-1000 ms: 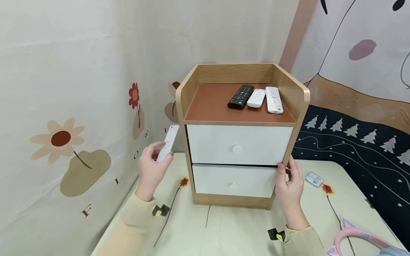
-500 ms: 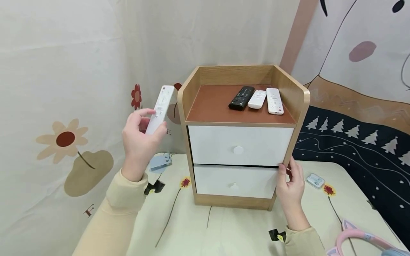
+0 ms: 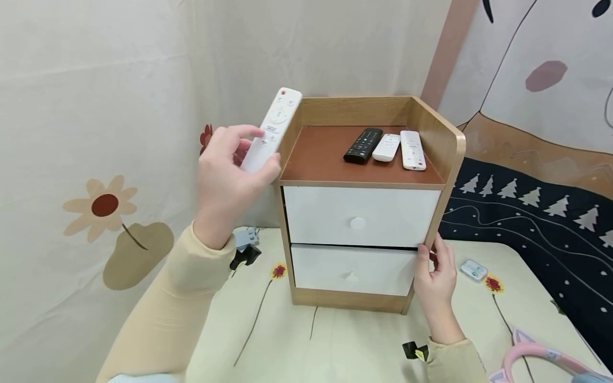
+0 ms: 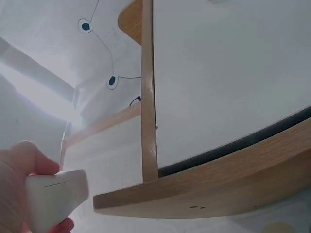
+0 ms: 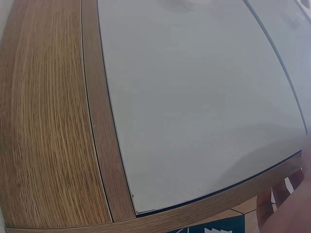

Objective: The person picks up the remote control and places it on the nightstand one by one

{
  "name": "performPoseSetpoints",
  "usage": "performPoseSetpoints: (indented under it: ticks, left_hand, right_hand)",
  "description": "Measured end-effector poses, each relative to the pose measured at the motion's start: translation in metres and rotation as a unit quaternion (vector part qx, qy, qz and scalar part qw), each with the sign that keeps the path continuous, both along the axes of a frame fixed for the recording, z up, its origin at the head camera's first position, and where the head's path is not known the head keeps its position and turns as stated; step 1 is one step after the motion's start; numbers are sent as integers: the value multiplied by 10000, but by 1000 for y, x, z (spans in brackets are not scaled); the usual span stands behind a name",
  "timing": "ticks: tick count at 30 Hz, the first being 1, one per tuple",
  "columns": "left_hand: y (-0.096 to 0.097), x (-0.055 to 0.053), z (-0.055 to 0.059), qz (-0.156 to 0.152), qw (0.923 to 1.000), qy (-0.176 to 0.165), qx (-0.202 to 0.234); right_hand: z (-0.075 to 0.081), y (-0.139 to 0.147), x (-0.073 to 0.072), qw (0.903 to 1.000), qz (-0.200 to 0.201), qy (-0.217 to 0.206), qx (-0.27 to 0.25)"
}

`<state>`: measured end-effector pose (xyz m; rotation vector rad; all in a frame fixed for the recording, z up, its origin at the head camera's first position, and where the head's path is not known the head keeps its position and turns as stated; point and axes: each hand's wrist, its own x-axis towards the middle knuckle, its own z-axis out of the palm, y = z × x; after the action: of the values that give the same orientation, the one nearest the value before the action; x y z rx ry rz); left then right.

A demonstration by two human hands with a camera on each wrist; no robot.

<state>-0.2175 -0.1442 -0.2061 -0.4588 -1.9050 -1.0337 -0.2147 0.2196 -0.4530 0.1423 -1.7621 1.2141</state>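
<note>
My left hand [image 3: 234, 165] pinches a white remote control [image 3: 275, 125] between thumb and fingers, tilted with its buttons showing, at the left upper side of a small wooden cabinet [image 3: 361, 300]. In the left wrist view the remote's white end [image 4: 57, 196] juts from the fingers [image 4: 31, 158] beside the cabinet's side panel. My right hand [image 3: 437, 282] grips the cabinet's right front edge at the lower drawer [image 3: 354, 268]; some fingers are hidden behind the side. On the brown top shelf [image 3: 316, 154] lie a black remote [image 3: 364, 145], a short white remote [image 3: 386, 147] and a longer white remote [image 3: 413, 150].
Above the lower drawer is a white upper drawer [image 3: 330, 213] with a round knob. A small clear case [image 3: 474, 270] and a pink cat-ear headset [image 3: 527, 348] lie to the right. A blue-grey object [image 3: 246, 238] sits behind my left wrist. A patterned curtain [image 3: 129, 106] hangs close on the left.
My left hand has risen with the white remote, then moved right, so the remote now overlaps the cabinet's upper left side. The right hand stays on the cabinet edge.
</note>
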Motion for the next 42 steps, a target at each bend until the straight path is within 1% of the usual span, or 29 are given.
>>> performPoseSetpoints:
  ticks: [2, 5, 8, 10, 12, 14, 17, 18, 19, 22, 24, 26, 29, 32, 34, 36, 40, 42]
  left_hand:
    - [7, -4, 4, 44, 9991, 205, -358]
    - [17, -12, 7, 138, 9943, 576, -883]
    - [29, -20, 8, 363, 9826, 917, -1573]
    - [37, -22, 7, 687, 9708, 1087, -2025]
    - [44, -25, 7, 1043, 9554, 1216, -2482]
    - [51, -27, 8, 1386, 9396, 1304, -2844]
    - [60, -32, 11, 1691, 9153, 1372, -3387]
    - [64, -34, 12, 1750, 9082, 1353, -3553]
    - [67, -35, 14, 1786, 9029, 1287, -3691]
    - [76, -39, 17, 1953, 8912, 936, -3984]
    - [83, -41, 18, 2021, 8910, 600, -4020]
    - [89, -43, 20, 1996, 8932, 245, -4022]
    - [97, -46, 22, 1818, 8990, -259, -3975]
    - [101, -51, 25, 1654, 9019, -764, -3917]
    - [102, -56, 26, 1573, 9039, -1101, -3822]
    - [102, -62, 27, 1476, 9044, -1417, -3745]
    - [104, -72, 30, 1283, 9041, -1953, -3577]
    - [105, -77, 31, 1235, 9046, -2125, -3483]
  right_hand:
    - [0, 1, 0, 10000, 1, -3, -11]
    - [1, 1, -1, 10000, -2, 20, 4]
    - [0, 1, -2, 9999, -25, 106, 47]
    - [0, 0, -3, 9998, -57, 170, 84]
    - [0, 0, -4, 9996, -87, 219, 124]
    - [-1, 0, -4, 9996, -102, 209, 127]
    - [-2, 1, -4, 9997, -109, 177, 96]
    - [-2, 1, -4, 9998, -92, 162, 75]
    - [-1, 2, -3, 9998, -72, 152, 50]
    - [-1, 2, -3, 9998, -49, 170, 22]
    - [0, 2, -3, 9998, -29, 183, 22]
    - [-1, 2, -4, 9998, -59, 208, 46]
    - [-1, 2, -3, 9999, -11, 132, 52]
    - [0, 2, -1, 10000, 51, 31, 58]
    - [1, 1, -1, 9999, 51, 58, 76]
    - [0, 1, -2, 9999, 22, 102, 87]
    - [0, 1, -3, 9998, -31, 195, 77]
    - [-1, 1, -3, 9998, -45, 198, 82]
